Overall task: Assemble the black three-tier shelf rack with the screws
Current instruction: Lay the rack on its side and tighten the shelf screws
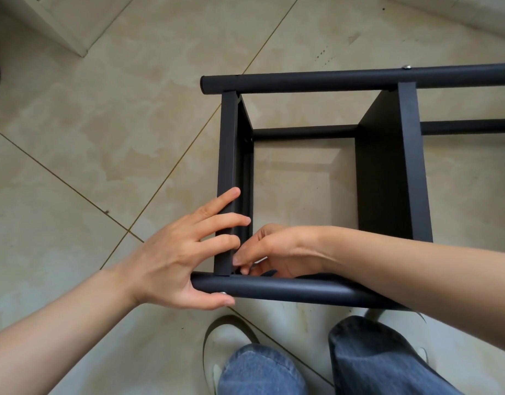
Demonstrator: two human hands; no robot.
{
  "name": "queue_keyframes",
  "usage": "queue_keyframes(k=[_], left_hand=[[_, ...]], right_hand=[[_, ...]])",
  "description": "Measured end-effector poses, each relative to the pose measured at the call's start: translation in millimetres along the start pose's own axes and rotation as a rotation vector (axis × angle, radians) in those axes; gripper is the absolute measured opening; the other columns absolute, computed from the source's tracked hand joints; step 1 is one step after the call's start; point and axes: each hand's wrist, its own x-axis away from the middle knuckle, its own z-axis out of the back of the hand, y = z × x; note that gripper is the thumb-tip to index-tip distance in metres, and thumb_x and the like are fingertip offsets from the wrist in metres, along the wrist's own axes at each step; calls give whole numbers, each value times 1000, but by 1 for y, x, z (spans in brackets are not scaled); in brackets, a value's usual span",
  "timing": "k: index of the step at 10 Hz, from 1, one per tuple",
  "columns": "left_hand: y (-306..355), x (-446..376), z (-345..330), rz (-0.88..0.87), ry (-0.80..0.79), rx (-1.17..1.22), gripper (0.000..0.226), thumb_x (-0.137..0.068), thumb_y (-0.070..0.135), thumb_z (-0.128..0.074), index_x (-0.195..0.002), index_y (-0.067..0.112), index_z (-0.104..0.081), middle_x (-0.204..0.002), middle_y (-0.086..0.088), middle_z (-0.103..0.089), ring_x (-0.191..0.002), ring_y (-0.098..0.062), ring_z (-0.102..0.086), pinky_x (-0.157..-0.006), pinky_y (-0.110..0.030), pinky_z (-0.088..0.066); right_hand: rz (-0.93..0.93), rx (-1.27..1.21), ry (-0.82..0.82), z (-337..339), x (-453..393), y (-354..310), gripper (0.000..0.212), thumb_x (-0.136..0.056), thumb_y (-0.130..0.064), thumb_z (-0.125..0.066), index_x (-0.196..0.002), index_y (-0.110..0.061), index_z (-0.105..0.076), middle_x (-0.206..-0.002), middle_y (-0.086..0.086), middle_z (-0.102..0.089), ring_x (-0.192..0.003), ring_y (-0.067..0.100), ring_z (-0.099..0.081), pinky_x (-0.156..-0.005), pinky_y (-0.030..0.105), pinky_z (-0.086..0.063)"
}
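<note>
The black shelf rack lies on its side on the tiled floor, its round tubes running left to right. An end shelf panel and a second panel span between the far tube and the near tube. My left hand lies over the end panel's near end with fingers spread and its thumb under the near tube, beside a silver screw head. My right hand reaches inside the frame at that corner, fingertips pinching something small and dark that I cannot identify. Another screw sits on the far tube.
My two legs in blue jeans and light shoes stand just below the near tube. A white door frame or cabinet base is at the top left. A pale wall skirting runs along the top right.
</note>
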Motion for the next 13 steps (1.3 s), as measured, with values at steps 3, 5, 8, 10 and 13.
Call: queue_keyframes(k=[3,5,8,10,13], left_hand=[[0,0,0,3,-2,-2,57,-85,59,-67,-105,6,-68,-141,-9,-54,-153,-31,-21,-116,-23,-30],[0,0,0,4,-7,-5,56,-85,60,-66,-105,7,-68,-141,-9,-54,-153,-30,-20,-117,-22,-27],[0,1,0,5,-2,-1,57,-85,58,-67,-105,5,-69,-140,-10,-55,-153,-32,-21,-117,-26,-29],[0,0,0,5,-8,-3,56,-85,58,-67,-105,6,-69,-141,-10,-54,-153,-31,-20,-117,-26,-29],[-1,1,-1,4,-4,-6,56,-85,59,-67,-105,6,-68,-142,-8,-52,-153,-31,-20,-117,-23,-27]], right_hand=[[6,-25,-3,-5,0,-1,20,-91,-14,-65,-71,-14,-70,-72,3,-65,-69,17,-59,-84,37,-44],[-14,9,25,-4,-1,-3,26,-90,-13,-65,-64,-14,-70,-65,3,-61,-63,16,-58,-73,32,-45],[-5,1,-10,-2,4,-3,18,-90,-13,-66,-73,-13,-70,-70,4,-63,-68,16,-59,-78,31,-46],[-15,11,46,-7,-2,-3,27,-89,-12,-65,-63,-15,-69,-65,3,-60,-61,16,-56,-74,33,-43],[-31,6,11,-1,2,-4,22,-90,-14,-67,-68,-15,-69,-64,1,-61,-62,13,-57,-69,26,-47]])
